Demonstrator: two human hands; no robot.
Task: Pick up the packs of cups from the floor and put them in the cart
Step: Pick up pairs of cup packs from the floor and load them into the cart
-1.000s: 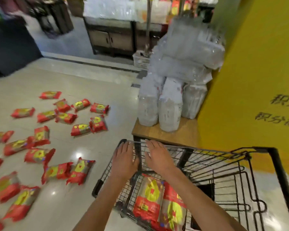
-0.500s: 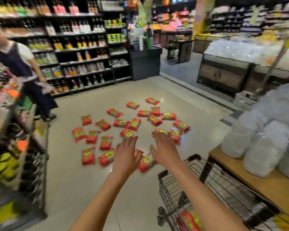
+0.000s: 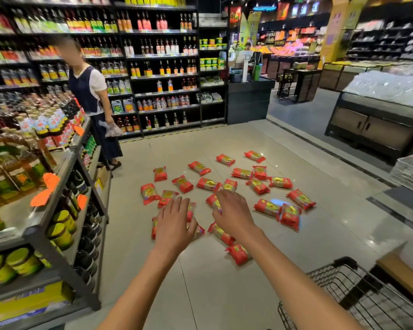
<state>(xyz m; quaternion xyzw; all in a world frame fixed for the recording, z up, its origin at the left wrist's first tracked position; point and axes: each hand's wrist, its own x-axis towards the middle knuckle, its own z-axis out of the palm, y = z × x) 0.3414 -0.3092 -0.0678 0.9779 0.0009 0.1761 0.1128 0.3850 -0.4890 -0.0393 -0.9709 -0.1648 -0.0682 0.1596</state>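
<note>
Nearest in, the cart (image 3: 358, 298) is sitting at the lower right edge of the view, only its black rim and wire basket corner showing, and both arms are reaching out over the floor away from it. A second ago both hands were down inside the cart basket over red packs already dropped there; now they are swinging out empty toward the pile, so a delivery looks done and the next pick-up is starting. The left hand (image 3: 173, 226) is hovering palm down, fingers straight and slightly spread, holding nothing. The right hand (image 3: 234, 214) is alongside it, fingers loosely spread and a little bent, also empty. Just beyond and under them the packs of cups (image 3: 239, 186) are lying scattered across the tiled floor, red wrappers with yellow panels, the closest pack (image 3: 239, 253) lying nearest the cart, the farthest up toward the middle of the aisle; most of the job is still ahead, by the look of it. Writing on the wrappers is too small and blurred to read. On the left a shelf rack (image 3: 57, 210) is carrying jars and bottles with orange tags, lettering unreadable. Farther back a person in a dark apron (image 3: 91, 91) is standing by the bottle shelves (image 3: 157, 67), and no label there is legible either.
</note>
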